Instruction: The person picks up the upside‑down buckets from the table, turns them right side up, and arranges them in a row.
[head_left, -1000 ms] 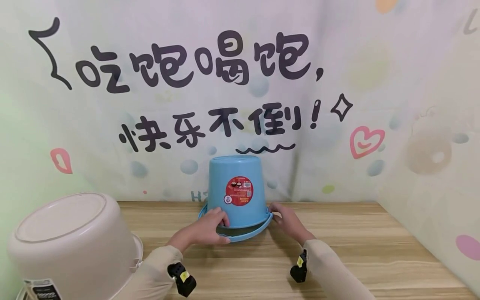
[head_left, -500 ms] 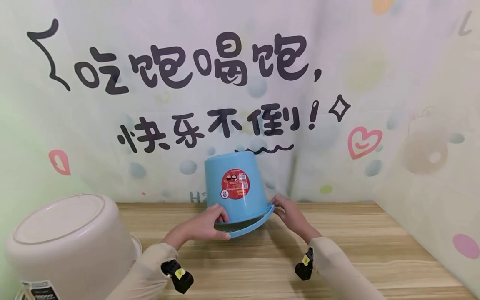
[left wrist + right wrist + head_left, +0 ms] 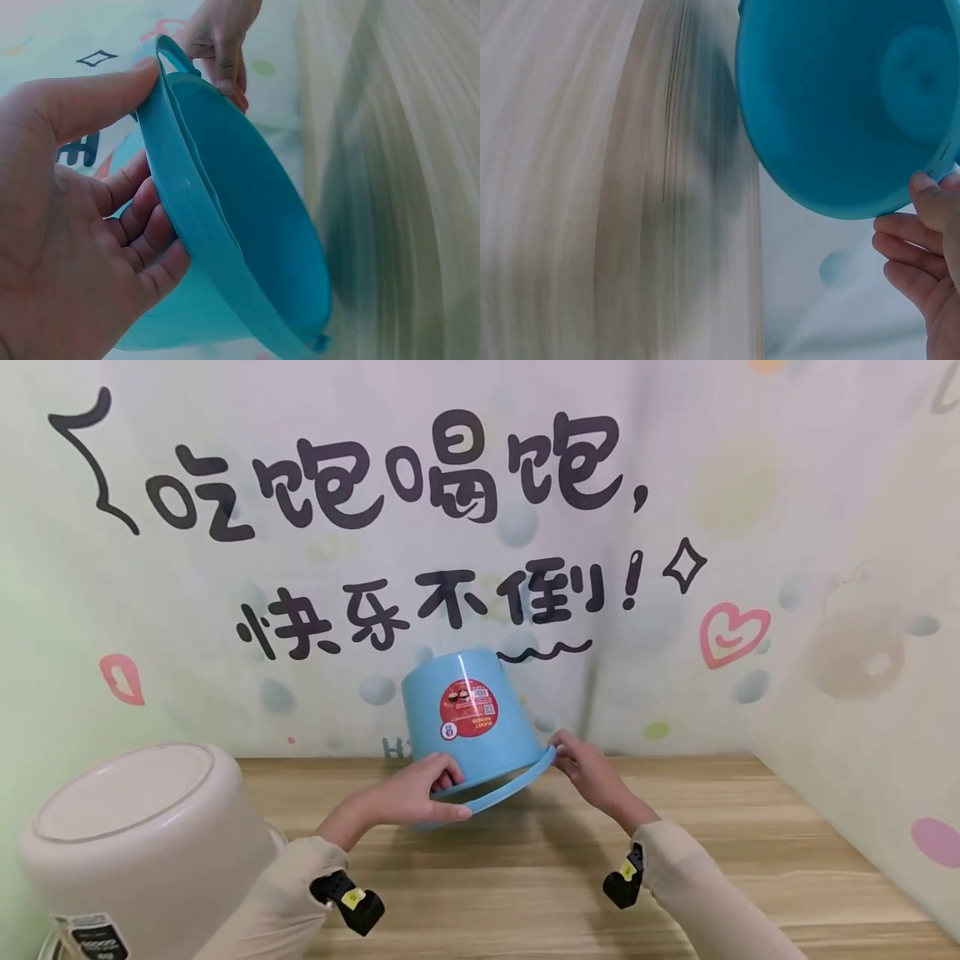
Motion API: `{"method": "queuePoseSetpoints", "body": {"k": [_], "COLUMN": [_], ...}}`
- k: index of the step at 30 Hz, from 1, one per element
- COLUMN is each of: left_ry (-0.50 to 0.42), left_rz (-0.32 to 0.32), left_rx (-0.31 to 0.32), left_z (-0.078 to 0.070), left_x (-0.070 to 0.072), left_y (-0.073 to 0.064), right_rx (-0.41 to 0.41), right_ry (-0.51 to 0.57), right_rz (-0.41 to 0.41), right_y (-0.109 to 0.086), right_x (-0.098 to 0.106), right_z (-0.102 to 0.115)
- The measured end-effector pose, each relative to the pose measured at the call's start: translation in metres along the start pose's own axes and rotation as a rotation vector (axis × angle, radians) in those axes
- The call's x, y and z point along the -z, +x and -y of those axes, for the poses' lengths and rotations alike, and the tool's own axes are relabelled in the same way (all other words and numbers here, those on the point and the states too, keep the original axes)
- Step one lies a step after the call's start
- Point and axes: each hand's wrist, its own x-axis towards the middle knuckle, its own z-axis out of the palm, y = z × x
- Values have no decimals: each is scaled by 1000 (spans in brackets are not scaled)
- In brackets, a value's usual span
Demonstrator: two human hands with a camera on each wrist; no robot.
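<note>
A blue plastic bucket with a round red label is held upside down above the table, tilted so that its mouth faces down and to the right. Its blue handle lies along the near side of the rim. The left hand grips the rim and handle at the near left, thumb on the handle and fingers against the outer wall. At the rim's right side, by the handle joint, the right hand pinches the edge between thumb and fingers. In the right wrist view the bucket's inside shows nothing in it.
A large pale pink tub stands upside down at the left of the wooden table. Behind the table hangs a printed cloth with dark lettering.
Both hands have raised the bucket from the table. Its right side has come up more, tilting the base leftward, and the right hand has moved up and slightly right.
</note>
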Motion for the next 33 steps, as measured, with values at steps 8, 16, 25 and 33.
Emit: {"method": "queuePoseSetpoints", "body": {"k": [8, 16, 25, 33], "left_ry": [-27, -86, -148, -196], "left_rz": [-10, 1, -23, -61], "left_rx": [8, 3, 36, 39], "left_z": [-7, -11, -15, -16], "left_x": [14, 27, 34, 41], "left_y": [1, 3, 4, 0], "right_rx": [7, -41, -73, -63], "right_ry": [-8, -59, -153, -227], "right_rz": [-15, -39, -35, -29], "right_y": [8, 17, 28, 35], "right_x": [8, 24, 32, 39], "right_z": [12, 27, 40, 52]}}
